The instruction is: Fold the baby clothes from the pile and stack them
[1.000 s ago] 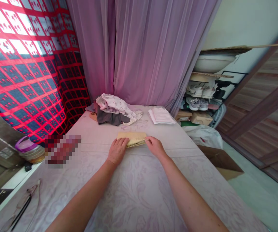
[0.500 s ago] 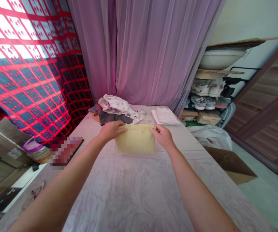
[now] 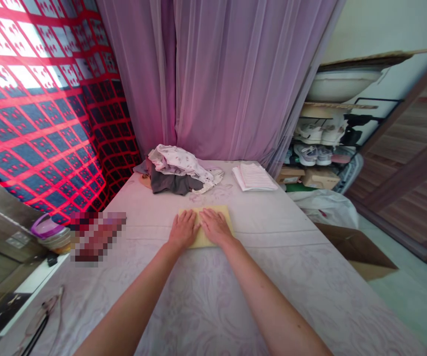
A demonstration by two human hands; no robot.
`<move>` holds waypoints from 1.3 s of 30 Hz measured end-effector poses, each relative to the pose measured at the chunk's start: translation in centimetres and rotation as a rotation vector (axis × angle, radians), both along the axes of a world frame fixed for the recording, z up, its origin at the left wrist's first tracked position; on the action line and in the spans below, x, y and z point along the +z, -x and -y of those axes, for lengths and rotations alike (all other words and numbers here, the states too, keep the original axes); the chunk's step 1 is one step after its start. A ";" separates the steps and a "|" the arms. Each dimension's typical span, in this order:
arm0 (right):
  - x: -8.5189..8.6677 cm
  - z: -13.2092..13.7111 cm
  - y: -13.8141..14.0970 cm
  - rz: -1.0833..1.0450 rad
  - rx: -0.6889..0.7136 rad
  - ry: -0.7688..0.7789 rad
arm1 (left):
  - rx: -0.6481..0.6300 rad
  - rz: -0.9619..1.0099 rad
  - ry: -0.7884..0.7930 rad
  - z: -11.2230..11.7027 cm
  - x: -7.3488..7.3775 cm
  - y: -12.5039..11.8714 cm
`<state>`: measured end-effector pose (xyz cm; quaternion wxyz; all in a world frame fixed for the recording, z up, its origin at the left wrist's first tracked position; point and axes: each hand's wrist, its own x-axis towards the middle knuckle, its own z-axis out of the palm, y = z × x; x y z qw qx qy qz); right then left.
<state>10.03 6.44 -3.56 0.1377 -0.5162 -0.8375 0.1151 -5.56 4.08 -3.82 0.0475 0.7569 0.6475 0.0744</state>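
A folded pale yellow cloth [image 3: 225, 216] lies flat on the bed's pale floral sheet [image 3: 213, 296], in the middle of the view. My left hand [image 3: 183, 230] rests flat on its left half, fingers stretched out. My right hand [image 3: 215, 226] lies flat beside it on the cloth's middle, fingers also stretched out. The two hands almost touch and cover most of the cloth.
A heap of unfolded clothes [image 3: 178, 170] sits at the far end of the bed, with a folded white stack [image 3: 255, 177] to its right. Purple curtains [image 3: 231, 74] hang behind. A shoe rack [image 3: 315, 148] and an open cardboard box [image 3: 354, 247] stand right of the bed.
Half a second ago both hands held the yellow cloth up by its top corners. Now the cloth lies folded on the bed and both hands press flat on it.
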 end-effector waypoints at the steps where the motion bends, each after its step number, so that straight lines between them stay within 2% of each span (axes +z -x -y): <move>1: -0.3 0.0 0.4 0.048 -0.004 0.026 | 0.025 -0.002 0.025 0.0 -0.4 -0.3; 6: -1.4 -0.6 -0.2 0.130 -0.169 0.098 | 0.112 -0.022 0.061 -0.1 -1.2 -0.3; 10: -1.1 -0.9 -1.0 0.134 -0.267 0.111 | 0.145 0.006 0.052 0.3 -1.3 0.2; 14: 0.6 -1.7 -1.2 0.156 -0.240 0.107 | 0.167 0.089 -0.005 0.9 -1.6 1.6; 18: 2.7 -3.7 -0.8 0.180 -0.211 0.103 | 0.214 0.149 -0.155 1.2 -2.2 4.4; 22: 4.0 -6.2 -0.3 0.226 -0.148 0.201 | 0.187 0.214 -0.224 1.4 -2.8 6.6; 25: 4.7 -7.8 -0.3 0.266 -0.122 0.272 | 0.200 0.229 -0.248 1.6 -3.1 7.0; 32: 4.9 -9.4 -0.9 0.269 -0.030 0.370 | 0.205 0.218 -0.262 1.7 -2.9 6.5; 39: 4.7 -9.9 -1.3 0.216 -0.053 0.459 | 0.209 0.220 -0.260 1.9 -2.7 6.4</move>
